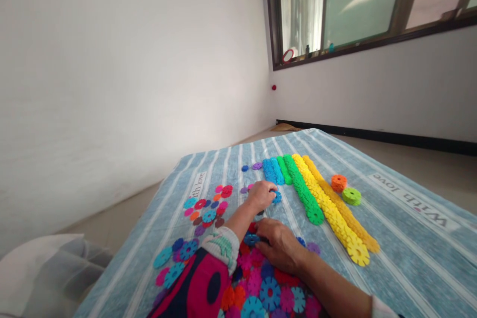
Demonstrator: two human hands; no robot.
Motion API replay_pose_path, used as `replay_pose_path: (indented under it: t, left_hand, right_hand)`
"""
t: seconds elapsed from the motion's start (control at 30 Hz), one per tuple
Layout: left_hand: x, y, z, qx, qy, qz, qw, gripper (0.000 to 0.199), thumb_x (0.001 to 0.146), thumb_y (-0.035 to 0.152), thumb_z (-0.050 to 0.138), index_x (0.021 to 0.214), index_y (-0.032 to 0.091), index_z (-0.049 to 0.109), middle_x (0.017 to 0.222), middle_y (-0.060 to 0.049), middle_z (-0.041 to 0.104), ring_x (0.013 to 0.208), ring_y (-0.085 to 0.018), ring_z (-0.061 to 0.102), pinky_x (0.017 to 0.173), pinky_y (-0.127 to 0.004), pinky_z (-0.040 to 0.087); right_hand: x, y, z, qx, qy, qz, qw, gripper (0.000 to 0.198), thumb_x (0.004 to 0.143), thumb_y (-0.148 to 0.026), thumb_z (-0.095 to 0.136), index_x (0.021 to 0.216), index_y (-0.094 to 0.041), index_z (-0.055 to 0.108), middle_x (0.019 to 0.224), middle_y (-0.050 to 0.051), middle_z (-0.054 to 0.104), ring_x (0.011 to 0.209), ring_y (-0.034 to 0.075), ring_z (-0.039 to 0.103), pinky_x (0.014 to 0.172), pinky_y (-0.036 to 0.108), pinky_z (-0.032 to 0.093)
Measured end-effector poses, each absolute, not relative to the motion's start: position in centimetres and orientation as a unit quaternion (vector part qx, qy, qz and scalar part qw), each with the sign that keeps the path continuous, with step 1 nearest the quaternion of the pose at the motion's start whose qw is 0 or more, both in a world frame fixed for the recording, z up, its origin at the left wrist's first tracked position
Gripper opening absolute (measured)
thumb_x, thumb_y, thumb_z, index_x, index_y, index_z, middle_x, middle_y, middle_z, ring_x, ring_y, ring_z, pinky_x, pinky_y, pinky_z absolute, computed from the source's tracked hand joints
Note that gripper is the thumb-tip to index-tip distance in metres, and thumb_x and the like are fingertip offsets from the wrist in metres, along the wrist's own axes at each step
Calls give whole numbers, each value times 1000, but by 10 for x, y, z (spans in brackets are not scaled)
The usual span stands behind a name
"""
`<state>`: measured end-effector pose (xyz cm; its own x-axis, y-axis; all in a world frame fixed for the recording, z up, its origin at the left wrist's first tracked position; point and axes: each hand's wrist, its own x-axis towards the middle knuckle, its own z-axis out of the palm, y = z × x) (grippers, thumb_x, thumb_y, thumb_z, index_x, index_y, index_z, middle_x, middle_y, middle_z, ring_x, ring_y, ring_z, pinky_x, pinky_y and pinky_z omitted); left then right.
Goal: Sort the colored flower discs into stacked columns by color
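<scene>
My left hand [262, 196] reaches forward with its fingers curled on a blue snowflake disc [276, 197], just below the short blue rows [273, 171]. Nearer to me, my right hand [280, 244] rests at the edge of a mixed pile of snowflake discs [254, 280]. Its thumb and forefinger close around another blue disc, partly hidden by the fingers. Overlapping discs form long rows to the right of the hands: green [303, 191], yellow [328, 213] and orange-yellow [345, 208]. A short green row [284, 170] lies beside the blue ones.
Loose discs [208, 215] are scattered left of my left hand. An orange stack [339, 183] and a lime-green stack [351, 196] stand right of the rows. A striped blue cloth [402, 238] covers the table. White wall and a window are beyond; pale sheer fabric [48, 273] is at lower left.
</scene>
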<state>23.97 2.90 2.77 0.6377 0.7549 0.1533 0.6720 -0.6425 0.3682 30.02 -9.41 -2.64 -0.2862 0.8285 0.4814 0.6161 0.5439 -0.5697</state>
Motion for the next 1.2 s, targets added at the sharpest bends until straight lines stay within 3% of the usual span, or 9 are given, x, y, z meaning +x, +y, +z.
replay_pose_path:
  t: [0.27,0.5,0.73,0.9,1.03,1.2]
  left_hand:
    - [236,23,32,877,454,141,62,24,75,22,58,95,22,70,99,-6,68,99,-21,59,86,-30,43]
    - [236,10,29,847,521,95,44,48,66,46,69,105,19,61,100,-11,66,96,-27,62,81,-34,45]
    - [245,10,21,850,516,86,64,51,66,38,69,110,14,57,109,-18,64,104,-31,59,84,-37,46]
    - [248,9,15,851,511,97,79,48,65,37,72,105,15,59,107,-15,64,105,-28,59,87,-34,46]
    - [242,4,17,841,521,115,89,56,61,40,74,109,14,59,106,-15,65,100,-28,60,83,-33,48]
    - [197,4,36,831,522,160,102,35,70,37,64,99,18,65,99,-8,68,92,-22,62,80,-29,47]
  right_hand:
    - [301,-92,-27,-464,-789,125,383,7,72,-13,56,70,-19,56,76,2,61,77,17,55,71,27,41]
    - [300,-93,-26,-444,-785,170,397,12,74,-11,53,79,-19,61,88,4,65,86,19,58,80,29,42]
    - [302,-94,-26,-427,-787,192,402,26,70,-8,52,91,-18,63,98,5,66,96,20,58,86,30,42]
    - [302,-101,-24,-433,-778,206,406,24,71,-8,50,88,-18,62,94,5,65,91,20,58,83,31,43]
    - [303,-104,-23,-438,-779,214,394,21,75,-10,51,89,-19,63,93,5,65,91,20,58,83,32,43]
    - [305,-104,-25,-431,-790,206,386,15,80,-14,52,84,-22,64,93,4,65,90,19,59,82,31,45]
